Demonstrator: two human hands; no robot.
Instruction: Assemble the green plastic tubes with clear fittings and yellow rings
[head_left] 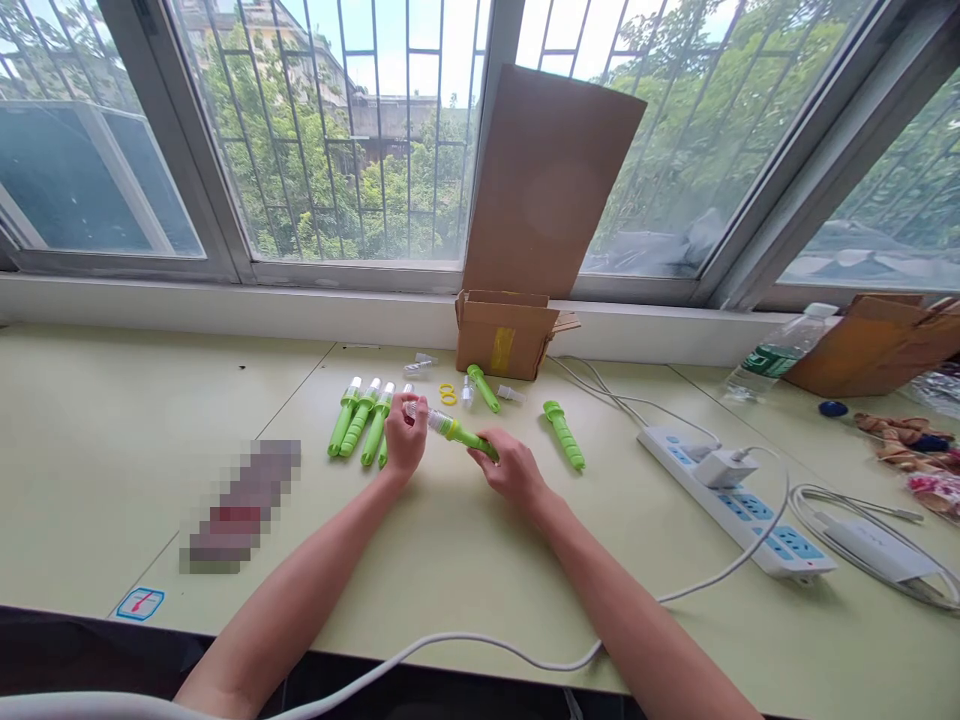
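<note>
My right hand is closed round the lower end of a green ridged handle that lies slanted just above the table. My left hand is closed on a clear plastic cap at the handle's upper end. To the left lie three assembled green handles with clear caps, side by side. Another green handle lies to the right, and one more lies near the box. Two yellow rings and loose clear caps lie behind my hands.
A small open cardboard box stands at the back under the window sill. A white power strip with a plugged adapter and cables lies at right. A plastic bottle, another carton and a blurred patch at left are also on the table.
</note>
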